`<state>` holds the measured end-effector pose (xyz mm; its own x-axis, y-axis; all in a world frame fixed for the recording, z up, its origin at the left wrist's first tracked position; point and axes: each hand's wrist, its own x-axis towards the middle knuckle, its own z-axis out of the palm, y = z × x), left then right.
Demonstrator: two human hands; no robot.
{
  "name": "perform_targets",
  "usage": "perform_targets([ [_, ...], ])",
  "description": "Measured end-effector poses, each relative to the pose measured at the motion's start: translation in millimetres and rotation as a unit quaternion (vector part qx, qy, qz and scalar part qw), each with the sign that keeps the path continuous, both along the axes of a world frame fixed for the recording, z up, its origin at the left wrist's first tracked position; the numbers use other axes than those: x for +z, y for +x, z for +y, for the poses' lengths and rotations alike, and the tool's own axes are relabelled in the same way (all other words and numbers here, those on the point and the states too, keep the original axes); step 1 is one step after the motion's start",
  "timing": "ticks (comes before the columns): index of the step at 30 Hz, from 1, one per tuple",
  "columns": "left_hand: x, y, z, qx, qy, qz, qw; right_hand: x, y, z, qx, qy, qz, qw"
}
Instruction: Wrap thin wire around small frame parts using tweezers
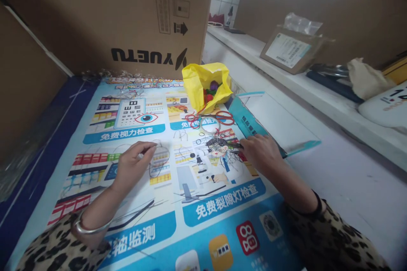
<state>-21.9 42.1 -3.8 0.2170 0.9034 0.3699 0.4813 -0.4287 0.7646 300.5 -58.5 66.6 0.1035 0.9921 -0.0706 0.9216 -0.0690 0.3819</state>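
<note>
My left hand is closed in a pinch on a thin dark wire, which hangs in a loose loop over the printed sheet. Across from it, my right hand is closed at the edge of a teal-and-white package. A dark slim tool sticks out of that hand toward a tangle of fine wire; its kind is hidden by the fingers. Beyond lie red-handled scissors, a round ring and red cord.
A yellow bag stands open with red and purple balls inside. Behind it rises a large cardboard box. Clear crinkled plastic lies along the box. On the right, a white ledge holds a labelled packet.
</note>
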Motion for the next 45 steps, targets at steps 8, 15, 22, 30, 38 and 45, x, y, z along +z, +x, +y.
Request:
perform_targets([
  [8,-4.7,0,2,-0.005,0.005,-0.002,1.0,-15.4,-15,10,0.09,0.061,-0.005,0.994],
  [15,-5.4,-2,3,-0.007,0.01,-0.007,1.0,-22.9,-22,20,0.166,0.102,-0.056,0.979],
  [22,-5.1,-1,3,-0.008,0.012,-0.009,1.0,-32.0,-19,24,0.184,0.114,-0.027,0.976],
  [30,-7.5,-1,4,-0.012,0.013,-0.006,1.0,-14.7,-1,14,0.081,0.083,-0.005,0.993],
  [38,-4.7,-3,2,-0.01,-0.004,0.001,1.0,-1.4,7,7,0.025,0.031,0.017,0.999],
  [45,-5.4,-2,2,-0.005,-0.01,-0.003,1.0,-7.4,15,7,-0.07,-0.032,0.071,0.995],
])
